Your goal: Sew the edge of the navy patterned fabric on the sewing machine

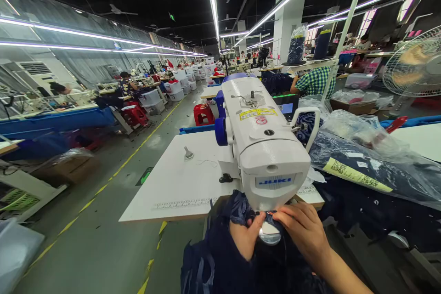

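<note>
A white sewing machine (pixel 272 156) with a blue handwheel stands in front of me, its head end facing me. Navy fabric (pixel 220 243) is bunched under the head and hangs over the front edge. My left hand (pixel 246 234) is partly covered by this fabric; its thumb presses the cloth close to the needle area. On the other side, my right hand (pixel 303 225) pinches the cloth with bent fingers, a small orange-red bit showing by the fingertips. The needle itself is hidden beneath the head. Between the hands sits a shiny rounded metal part (pixel 269 233).
The white machine table (pixel 179 170) carries a printed ruler and a small metal piece (pixel 188 153). To the right lie plastic-bagged navy garments (pixel 372 156) with a yellow label. A fan (pixel 418 62) stands far right. A person in a checked shirt (pixel 315 82) sits ahead.
</note>
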A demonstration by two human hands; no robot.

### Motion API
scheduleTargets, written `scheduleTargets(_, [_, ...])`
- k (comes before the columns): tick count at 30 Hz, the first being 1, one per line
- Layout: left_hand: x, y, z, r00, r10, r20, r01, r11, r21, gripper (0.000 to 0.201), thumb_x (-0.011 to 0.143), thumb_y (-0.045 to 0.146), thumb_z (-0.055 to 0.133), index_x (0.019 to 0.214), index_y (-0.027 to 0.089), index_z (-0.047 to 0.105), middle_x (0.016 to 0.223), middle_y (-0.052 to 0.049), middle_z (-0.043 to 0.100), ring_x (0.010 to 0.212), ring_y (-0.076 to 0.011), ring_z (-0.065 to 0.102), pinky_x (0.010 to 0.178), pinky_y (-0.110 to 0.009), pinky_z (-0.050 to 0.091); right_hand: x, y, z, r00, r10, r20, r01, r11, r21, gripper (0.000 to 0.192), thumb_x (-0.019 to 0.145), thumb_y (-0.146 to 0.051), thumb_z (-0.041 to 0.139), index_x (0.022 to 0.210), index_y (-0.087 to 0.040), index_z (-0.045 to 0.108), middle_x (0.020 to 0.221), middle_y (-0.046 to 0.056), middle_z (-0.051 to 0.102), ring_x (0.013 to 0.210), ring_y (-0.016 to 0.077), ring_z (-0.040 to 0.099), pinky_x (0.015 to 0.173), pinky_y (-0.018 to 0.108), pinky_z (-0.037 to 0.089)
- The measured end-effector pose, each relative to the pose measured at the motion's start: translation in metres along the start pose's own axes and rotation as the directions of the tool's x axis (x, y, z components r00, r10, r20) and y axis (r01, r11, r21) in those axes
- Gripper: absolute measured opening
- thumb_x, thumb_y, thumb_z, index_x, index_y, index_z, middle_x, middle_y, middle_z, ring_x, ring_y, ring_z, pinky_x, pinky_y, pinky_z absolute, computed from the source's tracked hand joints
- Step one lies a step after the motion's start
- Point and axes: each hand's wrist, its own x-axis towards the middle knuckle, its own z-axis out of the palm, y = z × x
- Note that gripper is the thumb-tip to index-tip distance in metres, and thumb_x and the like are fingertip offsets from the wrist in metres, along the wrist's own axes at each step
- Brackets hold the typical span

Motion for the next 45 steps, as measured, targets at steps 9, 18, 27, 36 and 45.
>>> scheduleTargets(9, [0.001,0.0,0.004,0.997,-0.073,-0.009,0.072,0.994,-0.086,0.023,0.067,0.037,0.067,0.082,0.019,0.063,0.087,-0.006,0.067,0.082,-0.0227,0.062,0.076,-0.038,0.05,0.005,0.0,0.002,0.996,0.078,0.051,-0.081,0.994,0.067,0.014,0.089,-0.017,0.051,0.098,-0.024,0.06,0.089,0.005,0.071,0.085,0.0205,0.066,0.075,0.033,0.051])
scheduleTargets(18, [0.002,-0.009,0.008,0.999,-0.007,-0.04,0.005,0.998,-0.059,0.023,0.069,0.04,0.066,0.081,0.021,0.066,0.081,-0.006,0.07,0.076,-0.0228,0.064,0.073,-0.037,0.052,0.006,-0.008,-0.005,0.97,0.192,0.147,-0.21,0.97,0.125,0.017,0.091,-0.016,0.048,0.1,-0.025,0.06,0.087,0.005,0.067,0.077,0.0193,0.064,0.067,0.03,0.053])
scheduleTargets(27, [0.001,-0.003,0.006,0.997,-0.077,-0.001,0.076,0.995,-0.071,0.024,0.069,0.037,0.066,0.083,0.017,0.065,0.085,-0.008,0.068,0.082,-0.0238,0.064,0.07,-0.036,0.051,0.001,-0.007,-0.004,0.982,0.128,0.139,-0.142,0.986,0.093,0.044,0.094,-0.012,0.042,0.135,-0.027,0.046,0.106,0.009,0.064,0.096,0.0216,0.062,0.08,0.032,0.053])
scheduleTargets(36, [0.002,-0.006,0.005,1.0,0.005,-0.014,-0.005,1.0,-0.023,0.024,0.071,0.04,0.064,0.083,0.019,0.067,0.093,-0.01,0.069,0.093,-0.0285,0.061,0.087,-0.047,0.045,-0.002,-0.012,-0.001,0.968,0.234,0.087,-0.244,0.961,0.131,0.027,0.092,-0.015,0.048,0.116,-0.024,0.056,0.091,0.005,0.07,0.081,0.0204,0.067,0.071,0.029,0.054])
scheduleTargets(45, [0.003,-0.002,0.002,1.0,0.014,-0.022,-0.015,0.999,-0.032,0.031,0.069,0.042,0.067,0.089,0.019,0.066,0.092,-0.009,0.069,0.09,-0.026,0.062,0.084,-0.043,0.049,0.016,-0.017,0.0,0.999,-0.023,0.034,0.026,0.996,-0.086,0.024,0.093,-0.012,0.044,0.104,-0.018,0.064,0.084,0.008,0.07,0.075,0.02,0.064,0.069,0.031,0.052])
